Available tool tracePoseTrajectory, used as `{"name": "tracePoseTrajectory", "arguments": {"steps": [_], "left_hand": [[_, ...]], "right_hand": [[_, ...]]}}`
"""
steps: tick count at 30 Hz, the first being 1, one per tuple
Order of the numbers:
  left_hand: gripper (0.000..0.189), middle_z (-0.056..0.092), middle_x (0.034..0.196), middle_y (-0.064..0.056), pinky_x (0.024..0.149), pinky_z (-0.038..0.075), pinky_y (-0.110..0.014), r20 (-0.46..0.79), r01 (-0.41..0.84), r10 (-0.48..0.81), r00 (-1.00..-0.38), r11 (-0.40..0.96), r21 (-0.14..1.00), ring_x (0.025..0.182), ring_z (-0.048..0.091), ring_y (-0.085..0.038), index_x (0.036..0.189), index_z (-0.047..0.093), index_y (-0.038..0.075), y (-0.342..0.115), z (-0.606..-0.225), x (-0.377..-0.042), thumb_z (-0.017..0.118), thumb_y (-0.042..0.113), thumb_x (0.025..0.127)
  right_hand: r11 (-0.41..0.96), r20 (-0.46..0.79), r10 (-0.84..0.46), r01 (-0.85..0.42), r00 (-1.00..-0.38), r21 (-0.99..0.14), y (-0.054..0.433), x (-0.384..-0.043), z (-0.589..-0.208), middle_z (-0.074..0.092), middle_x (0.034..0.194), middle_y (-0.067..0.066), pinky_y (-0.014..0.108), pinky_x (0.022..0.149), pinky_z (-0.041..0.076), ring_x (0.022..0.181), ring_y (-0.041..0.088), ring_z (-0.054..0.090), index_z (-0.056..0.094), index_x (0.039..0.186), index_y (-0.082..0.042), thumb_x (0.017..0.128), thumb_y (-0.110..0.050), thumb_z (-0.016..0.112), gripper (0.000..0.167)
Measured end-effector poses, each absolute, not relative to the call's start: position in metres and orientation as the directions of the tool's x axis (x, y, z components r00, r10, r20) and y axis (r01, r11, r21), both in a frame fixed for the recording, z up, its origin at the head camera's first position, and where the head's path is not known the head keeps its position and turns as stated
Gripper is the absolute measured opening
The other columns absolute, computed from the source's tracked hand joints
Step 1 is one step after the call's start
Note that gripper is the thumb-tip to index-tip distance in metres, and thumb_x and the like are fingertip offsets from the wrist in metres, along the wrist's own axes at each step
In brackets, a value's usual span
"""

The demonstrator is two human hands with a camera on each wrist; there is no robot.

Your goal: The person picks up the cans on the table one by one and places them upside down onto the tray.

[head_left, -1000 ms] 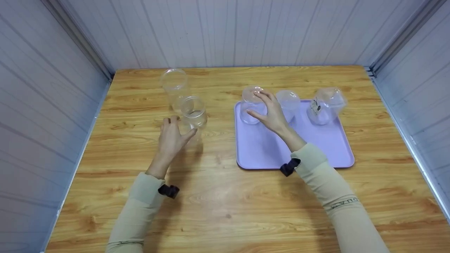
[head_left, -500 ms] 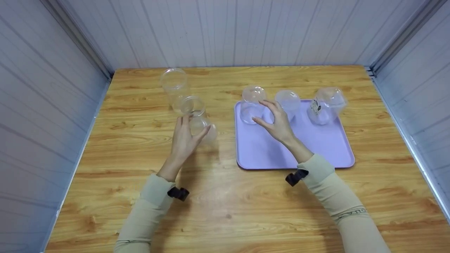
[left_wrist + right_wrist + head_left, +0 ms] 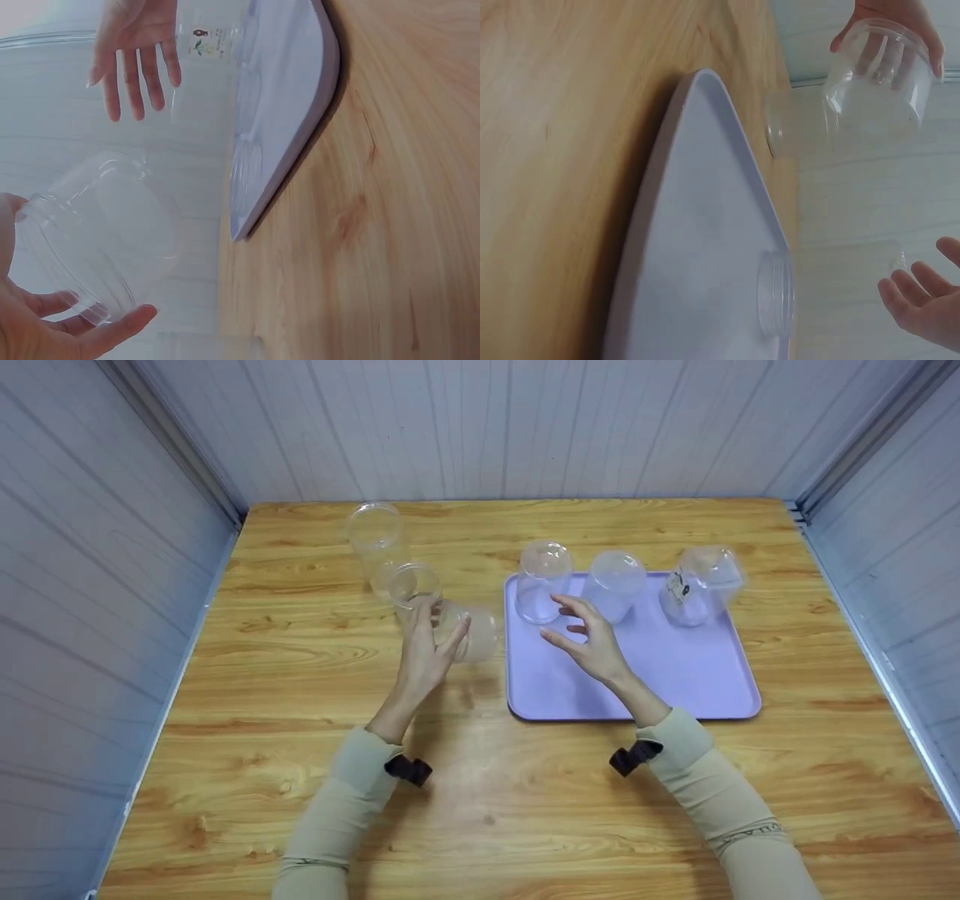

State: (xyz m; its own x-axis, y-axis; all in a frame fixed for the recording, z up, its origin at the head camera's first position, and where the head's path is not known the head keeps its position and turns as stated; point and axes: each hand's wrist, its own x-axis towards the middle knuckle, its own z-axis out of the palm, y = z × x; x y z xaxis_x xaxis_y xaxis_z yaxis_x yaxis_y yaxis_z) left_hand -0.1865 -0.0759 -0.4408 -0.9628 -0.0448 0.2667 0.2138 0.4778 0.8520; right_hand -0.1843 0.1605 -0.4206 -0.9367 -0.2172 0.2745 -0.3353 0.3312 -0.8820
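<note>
My left hand (image 3: 426, 652) grips a clear plastic jar (image 3: 478, 636) around its rim end. The jar lies tipped on its side in the air left of the tray, its base facing right. In the left wrist view, fingers and thumb wrap the ridged rim of this jar (image 3: 112, 225). My right hand (image 3: 592, 649) hovers over the lilac tray (image 3: 637, 694) with loosely curved fingers and nothing between them. Beside its fingertips a clear jar (image 3: 541, 585) stands rim down on the tray, and a second jar (image 3: 615, 577) is just behind the hand.
A third clear jar (image 3: 686, 592), with a printed label, stands at the tray's right rear. Two more clear jars stand on the wooden table at the left: one far back (image 3: 375, 544), one (image 3: 412, 581) close behind my left hand. Panelled walls enclose the back and sides.
My left hand has moved right toward the tray, bringing the jar along and tipping its base rightward. My right hand has drawn back slightly from the tray's left jar.
</note>
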Motion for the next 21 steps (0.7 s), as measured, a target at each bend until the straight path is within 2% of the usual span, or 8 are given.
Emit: {"name": "tracePoseTrajectory", "arguments": {"steps": [4,9,13,21], "left_hand": [[0.049,0.049,0.108,-0.02,0.085,0.04,-0.037,0.243,0.208,-0.034,-0.969,0.414,0.886,0.096,0.048,-0.028,0.118,0.045,-0.003,-0.066,-0.444,-0.189,0.057,0.03,0.085],[0.04,0.052,0.103,-0.016,0.082,0.043,-0.032,0.252,0.225,-0.034,-0.967,0.344,0.912,0.092,0.052,-0.026,0.113,0.048,-0.003,-0.056,-0.448,-0.19,0.055,0.026,0.086],[0.038,0.053,0.102,-0.015,0.079,0.045,-0.032,0.26,0.236,-0.042,-0.965,0.298,0.925,0.089,0.055,-0.026,0.112,0.05,-0.002,-0.049,-0.452,-0.189,0.054,0.025,0.087],[0.036,0.053,0.107,-0.018,0.079,0.046,-0.033,0.27,0.263,-0.009,-0.963,0.2,0.944,0.092,0.056,-0.028,0.117,0.047,-0.005,-0.038,-0.458,-0.187,0.051,0.018,0.089]], "right_hand": [[0.301,0.26,-0.229,-0.322,-0.938,-0.897,0.161,-0.184,-0.423,0.044,0.124,0.021,0.05,0.084,0.041,0.108,0.034,0.044,0.045,0.124,0.006,0.079,-0.007,0.066,0.051],[0.243,0.256,-0.255,-0.318,-0.933,-0.916,0.16,-0.183,-0.424,0.042,0.126,0.021,0.051,0.084,0.04,0.109,0.034,0.043,0.043,0.125,0.006,0.077,-0.004,0.067,0.054],[0.211,0.247,-0.28,-0.31,-0.928,-0.927,0.158,-0.181,-0.424,0.04,0.128,0.021,0.053,0.085,0.039,0.11,0.033,0.042,0.041,0.127,0.007,0.076,-0.002,0.067,0.058],[0.096,0.196,-0.354,-0.244,-0.915,-0.965,0.157,-0.183,-0.431,0.033,0.132,0.025,0.052,0.085,0.039,0.114,0.039,0.039,0.032,0.133,0.006,0.078,0.004,0.063,0.063]]}}
